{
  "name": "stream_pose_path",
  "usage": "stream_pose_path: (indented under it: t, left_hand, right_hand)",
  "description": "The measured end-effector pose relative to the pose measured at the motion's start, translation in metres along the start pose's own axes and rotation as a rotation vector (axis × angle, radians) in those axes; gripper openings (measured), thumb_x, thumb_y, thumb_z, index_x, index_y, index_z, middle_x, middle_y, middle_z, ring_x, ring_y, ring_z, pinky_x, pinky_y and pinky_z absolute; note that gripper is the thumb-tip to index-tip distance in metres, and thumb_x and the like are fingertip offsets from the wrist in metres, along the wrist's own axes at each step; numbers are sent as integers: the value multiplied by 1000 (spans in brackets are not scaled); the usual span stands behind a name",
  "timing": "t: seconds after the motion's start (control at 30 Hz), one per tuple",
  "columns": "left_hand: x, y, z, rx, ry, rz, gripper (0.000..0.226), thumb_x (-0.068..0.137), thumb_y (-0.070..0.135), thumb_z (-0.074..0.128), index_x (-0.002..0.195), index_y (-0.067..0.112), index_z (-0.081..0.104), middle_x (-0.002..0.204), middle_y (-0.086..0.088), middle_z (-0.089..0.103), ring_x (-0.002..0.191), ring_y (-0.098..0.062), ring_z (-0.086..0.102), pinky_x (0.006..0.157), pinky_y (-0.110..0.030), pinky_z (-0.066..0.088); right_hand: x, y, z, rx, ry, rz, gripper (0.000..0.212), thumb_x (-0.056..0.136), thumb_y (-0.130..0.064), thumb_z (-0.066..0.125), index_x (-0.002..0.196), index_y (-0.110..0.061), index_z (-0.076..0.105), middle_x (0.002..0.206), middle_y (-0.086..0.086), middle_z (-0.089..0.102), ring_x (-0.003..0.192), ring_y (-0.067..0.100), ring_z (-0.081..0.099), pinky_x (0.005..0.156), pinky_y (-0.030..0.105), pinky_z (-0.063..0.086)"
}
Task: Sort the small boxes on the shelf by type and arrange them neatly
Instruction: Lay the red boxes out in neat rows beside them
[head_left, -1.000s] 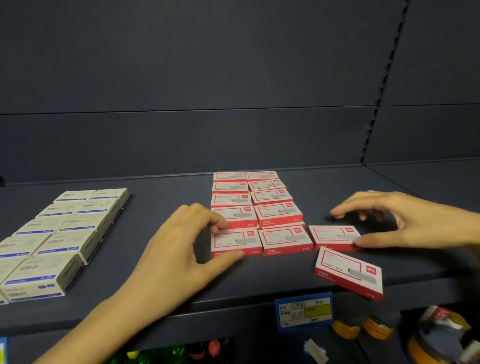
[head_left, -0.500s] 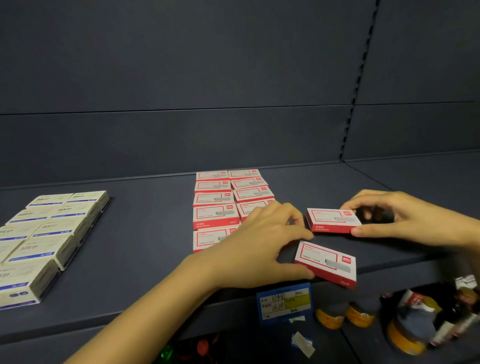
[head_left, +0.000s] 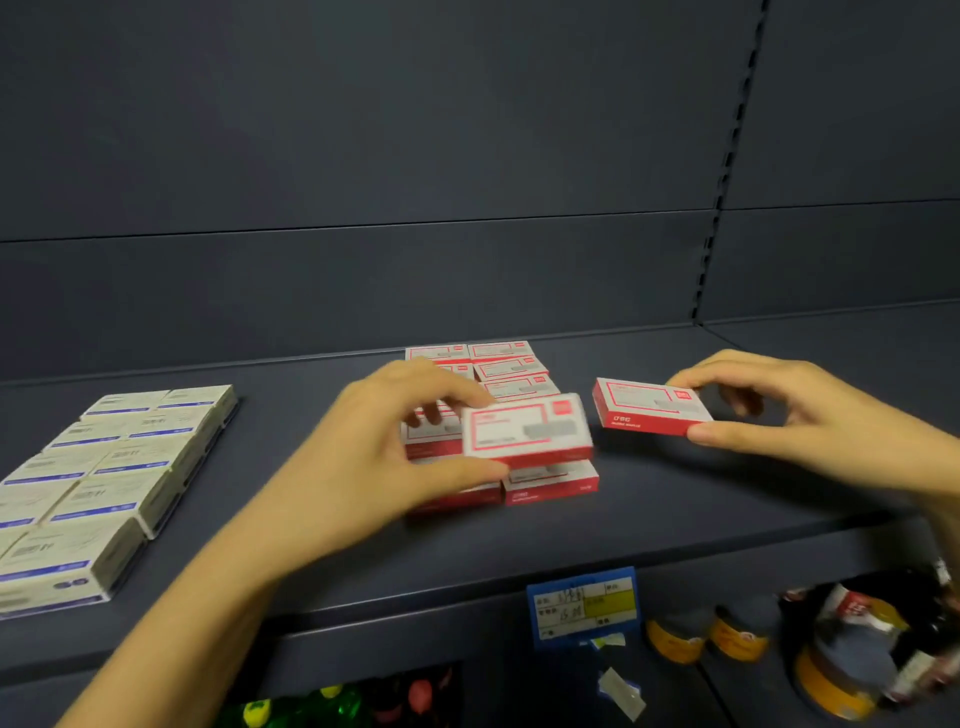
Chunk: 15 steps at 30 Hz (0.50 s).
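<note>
A dark grey shelf (head_left: 322, 540) is seen from above its front edge. One red-and-white box (head_left: 527, 428) is pinched in the left hand (head_left: 363, 462), thumb under the near long edge and fingers over the far edge; it is held above the front end of the red stack (head_left: 511, 374), slightly blurred, label up. A second red-and-white box (head_left: 649, 405) is gripped by the right hand (head_left: 810, 415), thumb on the near right corner and index finger on the far right corner; it is held right of the stack, tilted a little, and whether it touches the shelf cannot be told. The stack is laid in two columns running from mid-shelf toward the back edge, partly hidden by the left hand and its box; the frontmost red box (head_left: 550, 480) is seen lying flat just below the held one. A block of white-and-blue boxes (head_left: 104, 478) is arranged in two columns at the left end of the shelf, running from the front edge toward the back, well apart from the red ones. A blue-and-yellow price tag (head_left: 584, 605) is fixed on the front lip of the shelf. Yellow-lidded jars (head_left: 701, 636) and other blurred goods are seen on the lower level at the right.
</note>
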<state>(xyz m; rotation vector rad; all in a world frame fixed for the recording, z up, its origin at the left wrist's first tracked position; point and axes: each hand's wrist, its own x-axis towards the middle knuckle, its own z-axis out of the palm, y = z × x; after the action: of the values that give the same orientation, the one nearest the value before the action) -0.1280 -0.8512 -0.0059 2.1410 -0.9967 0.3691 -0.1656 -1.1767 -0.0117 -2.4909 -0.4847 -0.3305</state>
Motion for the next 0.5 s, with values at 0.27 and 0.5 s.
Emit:
stream_pose_path:
  t: [0.27, 0.5]
  left_hand:
    - [-24, -24, -9, 100, -26, -201, 49, 55, 48, 72, 98, 25, 67, 88, 14, 62, 81, -7, 51, 75, -19, 42]
    - [-26, -38, 0, 37, 57, -293, 34, 55, 31, 84, 84, 28, 67, 79, 9, 68, 79, -6, 58, 71, -8, 43]
  right_hand:
    - [23, -24, 29, 0, -134, -32, 38, 74, -52, 59, 111, -43, 59, 106, -26, 59, 92, 10, 55, 71, 25, 46]
    - [29, -26, 46, -42, -197, -33, 45, 77, -52, 58, 121, -44, 52, 111, -25, 57, 93, 8, 54, 74, 24, 47]
